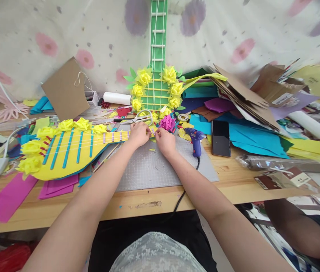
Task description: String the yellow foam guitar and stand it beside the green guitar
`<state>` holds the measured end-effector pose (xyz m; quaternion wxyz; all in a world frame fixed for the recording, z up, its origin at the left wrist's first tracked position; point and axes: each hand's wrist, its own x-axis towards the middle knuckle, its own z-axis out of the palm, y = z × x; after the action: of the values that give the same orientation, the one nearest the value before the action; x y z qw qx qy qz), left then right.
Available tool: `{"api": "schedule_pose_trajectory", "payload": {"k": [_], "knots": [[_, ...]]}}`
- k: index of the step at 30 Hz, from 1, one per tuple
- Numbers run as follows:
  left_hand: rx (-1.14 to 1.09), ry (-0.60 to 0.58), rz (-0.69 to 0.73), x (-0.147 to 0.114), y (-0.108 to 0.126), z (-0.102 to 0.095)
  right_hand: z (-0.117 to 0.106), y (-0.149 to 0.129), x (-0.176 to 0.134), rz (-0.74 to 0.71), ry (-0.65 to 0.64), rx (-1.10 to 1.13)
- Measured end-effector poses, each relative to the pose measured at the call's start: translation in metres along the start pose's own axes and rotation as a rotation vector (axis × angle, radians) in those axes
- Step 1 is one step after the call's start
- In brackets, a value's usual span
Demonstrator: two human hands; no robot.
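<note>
A yellow paper lute (72,151) with blue strips, white strings and yellow paper flowers along its edge lies across the left of the bench. Its narrow neck (117,136) runs right, under my left hand (139,135). Close by, my right hand (165,141) faces the left one over the neck's end. Fingers of both hands are pinched together, but what lies between the fingertips is too small to make out. Just behind them are white-handled scissors (146,118) and a magenta paper flower (167,123). A blue glue gun (196,142) stands right of my right hand.
A grey cutting mat (148,170) lies under my forearms. Behind, a green paper instrument (157,87) with yellow flowers leans upright. At right are a black phone (221,138), blue paper sheets (253,138) and stacked cardboard (245,96). The glue gun's cord (179,200) hangs over the front edge.
</note>
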<state>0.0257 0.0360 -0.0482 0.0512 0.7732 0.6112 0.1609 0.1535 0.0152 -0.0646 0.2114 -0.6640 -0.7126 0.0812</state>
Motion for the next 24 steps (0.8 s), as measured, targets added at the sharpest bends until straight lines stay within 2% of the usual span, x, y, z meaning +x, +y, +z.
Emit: {"api": "schedule_pose_trajectory", "payload": {"k": [12, 17, 24], "knots": [[0.067, -0.019, -0.112, 0.009, 0.005, -0.002, 0.006, 0.001, -0.007, -0.049, 0.015, 0.007], [0.05, -0.031, -0.07, 0.013, 0.004, -0.003, 0.012, 0.006, -0.012, -0.048, -0.002, 0.065], [0.08, -0.006, -0.033, 0.01, 0.006, -0.003, 0.014, 0.01, -0.011, 0.055, -0.004, 0.226]]}}
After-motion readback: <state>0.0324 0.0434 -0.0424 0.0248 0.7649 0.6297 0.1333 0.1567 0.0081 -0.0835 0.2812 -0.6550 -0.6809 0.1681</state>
